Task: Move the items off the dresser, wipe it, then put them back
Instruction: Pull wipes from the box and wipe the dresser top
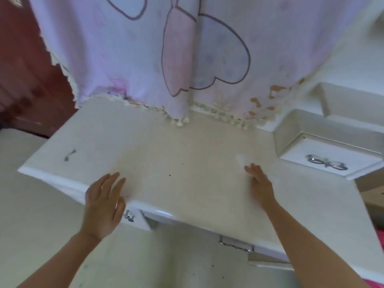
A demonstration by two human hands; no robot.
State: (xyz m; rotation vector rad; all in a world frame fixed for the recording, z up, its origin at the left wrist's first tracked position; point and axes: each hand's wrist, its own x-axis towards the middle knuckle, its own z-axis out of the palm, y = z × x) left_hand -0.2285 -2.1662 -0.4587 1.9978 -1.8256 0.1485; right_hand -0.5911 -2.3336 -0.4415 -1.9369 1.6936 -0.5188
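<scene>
Left hand [104,204], fingers straight, slightly apart, at dresser [187,159] edge, right hand [260,185], fingers straight together, heart-print cloth [145,59] behind

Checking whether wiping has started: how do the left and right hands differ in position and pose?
The left hand is at the front edge of the dresser; the right hand reaches farther in over its top. The left hand shows its broad back; the right hand is turned more edge-on. Both are open, fingers straight, holding nothing.
</scene>
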